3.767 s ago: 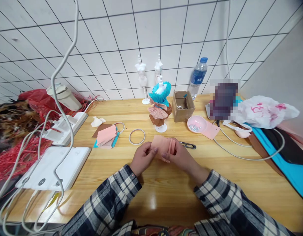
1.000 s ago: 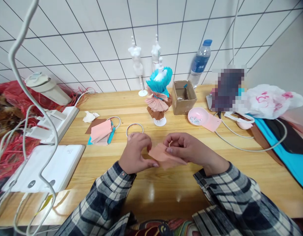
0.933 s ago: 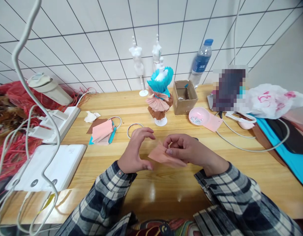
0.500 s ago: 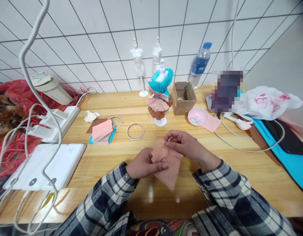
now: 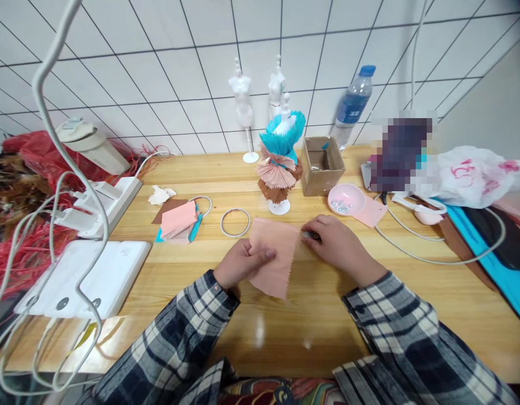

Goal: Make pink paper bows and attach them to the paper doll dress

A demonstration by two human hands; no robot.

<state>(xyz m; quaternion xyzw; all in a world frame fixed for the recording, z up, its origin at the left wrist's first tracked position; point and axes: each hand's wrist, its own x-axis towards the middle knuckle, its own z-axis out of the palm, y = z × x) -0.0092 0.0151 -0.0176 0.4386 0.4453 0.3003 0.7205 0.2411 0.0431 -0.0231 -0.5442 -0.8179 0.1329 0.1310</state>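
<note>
Right hand [image 5: 338, 244] has come away from the pink sheet [image 5: 281, 247] since the earlier frame, and the sheet now lies spread flatter. Left hand [image 5: 243, 261] pinches it at the left side, thumb on top; right fingers curl round a small dark tool [image 5: 314, 236], mostly hidden, just beside the sheet's upper right corner, contact there not clear. Best handled, likely, with light thumb pressure so no new crease sets, and the tool's tip turned away from the left thumb. Sheet sits over the table [image 5: 327, 326], in front of the dressed mannequin [image 5: 282, 138]; matte, faintly rumpled, right edge zigzagged, paper or cloth uncertain
</note>
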